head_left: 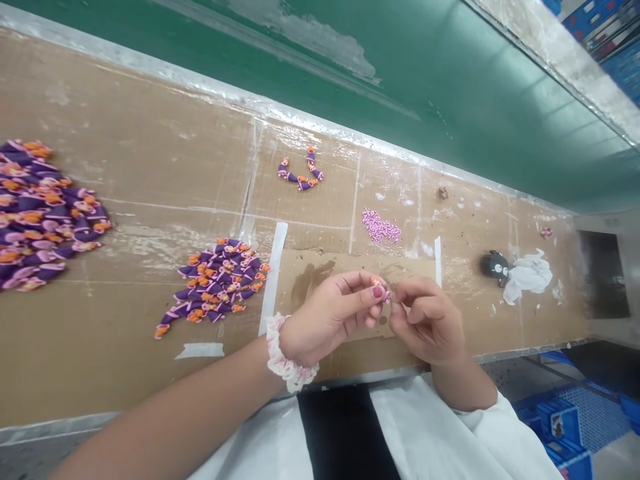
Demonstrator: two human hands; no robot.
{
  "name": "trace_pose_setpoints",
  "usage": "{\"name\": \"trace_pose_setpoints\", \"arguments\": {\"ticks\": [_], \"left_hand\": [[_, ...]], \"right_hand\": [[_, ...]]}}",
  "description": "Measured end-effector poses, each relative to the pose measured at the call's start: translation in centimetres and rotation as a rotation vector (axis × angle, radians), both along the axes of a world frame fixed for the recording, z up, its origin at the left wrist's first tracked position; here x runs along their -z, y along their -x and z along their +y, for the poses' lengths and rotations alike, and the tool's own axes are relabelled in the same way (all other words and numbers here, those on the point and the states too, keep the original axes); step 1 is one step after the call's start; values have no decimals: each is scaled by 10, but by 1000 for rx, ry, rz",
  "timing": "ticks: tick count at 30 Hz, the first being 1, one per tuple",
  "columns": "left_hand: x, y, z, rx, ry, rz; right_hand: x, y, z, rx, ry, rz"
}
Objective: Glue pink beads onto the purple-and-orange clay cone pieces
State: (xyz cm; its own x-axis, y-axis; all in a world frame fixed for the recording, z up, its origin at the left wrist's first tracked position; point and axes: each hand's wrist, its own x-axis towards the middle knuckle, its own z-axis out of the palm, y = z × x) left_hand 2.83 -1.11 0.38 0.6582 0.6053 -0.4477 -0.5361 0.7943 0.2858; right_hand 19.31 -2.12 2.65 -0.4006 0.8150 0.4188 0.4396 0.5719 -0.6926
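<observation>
My left hand (325, 317), with a white and pink scrunchie (287, 357) on its wrist, pinches a small figurine (384, 292) between thumb and fingers. Pink and orange parts of it show; the fingers cover the rest. Right beside it, my right hand (433, 323) is closed in a pinch at the figurine's right side. Whatever lies between those fingertips is too small to make out. Beyond the hands is a patch of tiny pink pieces (380, 227). Several purple, orange and pink figurines (300, 180) lie in a curved row farther back.
Two heaps of similar figurines, a nearer heap (215, 280) and a bigger heap (45, 213), lie to the left on the cardboard-covered table (135, 260). At right sit a black round object with eyes (495, 267) and a crumpled white cloth (530, 277). Blue crates (560, 420) stand below.
</observation>
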Motion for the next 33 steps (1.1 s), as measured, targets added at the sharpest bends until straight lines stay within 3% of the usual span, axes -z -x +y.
{"name": "trace_pose_setpoints", "arguments": {"ticks": [12, 23, 33], "left_hand": [[-1, -1, -2, -23, -85, 104], [-5, 5, 0, -31, -354, 256], [-4, 5, -1, -9, -275, 180]], "right_hand": [[0, 0, -3, 18, 0, 26], [-4, 2, -6, -4, 31, 26], [-6, 4, -8, -7, 21, 38]]}}
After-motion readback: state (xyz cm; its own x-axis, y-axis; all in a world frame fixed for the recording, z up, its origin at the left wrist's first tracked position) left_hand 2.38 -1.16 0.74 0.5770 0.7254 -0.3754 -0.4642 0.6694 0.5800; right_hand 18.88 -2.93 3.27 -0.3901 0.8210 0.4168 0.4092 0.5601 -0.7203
